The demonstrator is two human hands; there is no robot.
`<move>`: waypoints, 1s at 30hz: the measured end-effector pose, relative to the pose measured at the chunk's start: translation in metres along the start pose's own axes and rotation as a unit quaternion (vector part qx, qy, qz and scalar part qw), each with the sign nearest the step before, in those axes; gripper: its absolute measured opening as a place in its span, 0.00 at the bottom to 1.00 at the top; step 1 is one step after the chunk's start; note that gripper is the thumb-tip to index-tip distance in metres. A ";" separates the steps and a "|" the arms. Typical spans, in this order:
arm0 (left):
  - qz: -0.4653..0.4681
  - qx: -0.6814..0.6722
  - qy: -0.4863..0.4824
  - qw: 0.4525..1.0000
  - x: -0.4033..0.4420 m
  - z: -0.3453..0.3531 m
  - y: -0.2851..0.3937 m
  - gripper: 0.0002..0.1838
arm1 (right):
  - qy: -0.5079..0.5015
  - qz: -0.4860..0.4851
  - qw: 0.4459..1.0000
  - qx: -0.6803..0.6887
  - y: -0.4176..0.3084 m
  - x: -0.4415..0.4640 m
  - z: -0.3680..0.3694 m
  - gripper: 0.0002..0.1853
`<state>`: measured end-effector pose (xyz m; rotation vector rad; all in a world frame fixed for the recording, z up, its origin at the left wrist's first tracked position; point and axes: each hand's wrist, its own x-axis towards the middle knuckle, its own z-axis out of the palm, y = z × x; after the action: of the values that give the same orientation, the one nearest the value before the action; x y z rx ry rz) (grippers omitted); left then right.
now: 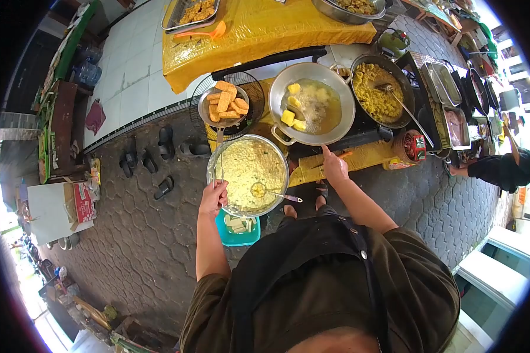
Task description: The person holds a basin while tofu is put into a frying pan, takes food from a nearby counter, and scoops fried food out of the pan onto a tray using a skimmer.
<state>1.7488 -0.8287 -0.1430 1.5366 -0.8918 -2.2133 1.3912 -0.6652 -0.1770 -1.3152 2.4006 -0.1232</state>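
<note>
My left hand (213, 197) is closed around the long handle of a strainer ladle (219, 130). Golden fried pieces (225, 101) fill its bowl, above a black wire basket (250, 88). Below the handle sits a wide metal bowl (285, 176) of pale yellow batter (247, 167), with a small ladle (282, 195) resting in it. My right hand (334, 167) holds nothing visible; its index finger stretches toward the front of the stove, under the rim of a large wok (277, 112). Several yellow pieces (288, 117) lie in the bubbling oil. The other right fingers are partly hidden.
Right of the wok, a dark pan (409, 94) holds a yellow mixture and a long spoon. A teal basin (235, 238) with pale cut pieces stands below the bowl. A yellow-covered table (265, 35) is ahead. Sandals (165, 187) lie left; another person (494, 170) is far right.
</note>
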 end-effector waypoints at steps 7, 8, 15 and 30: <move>0.027 -0.006 0.002 1.000 -0.037 0.007 0.002 0.09 | 0.010 -0.053 0.997 -0.046 0.005 -0.028 -0.016 0.28; 0.037 -0.006 0.007 0.999 -0.042 0.009 0.003 0.08 | 0.011 -0.054 0.997 -0.046 0.004 -0.032 -0.018 0.28; 0.066 -0.015 0.004 0.998 -0.065 0.012 0.002 0.08 | 0.020 -0.016 1.000 0.016 0.009 -0.045 -0.012 0.25; 0.118 -0.073 -0.015 0.990 -0.081 0.020 0.045 0.06 | 0.078 0.009 0.976 0.202 0.021 -0.016 0.005 0.18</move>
<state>1.7571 -0.8110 -0.0497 1.2650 -0.8503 -2.0860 1.3845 -0.6401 -0.1826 -1.1244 2.3436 -0.6940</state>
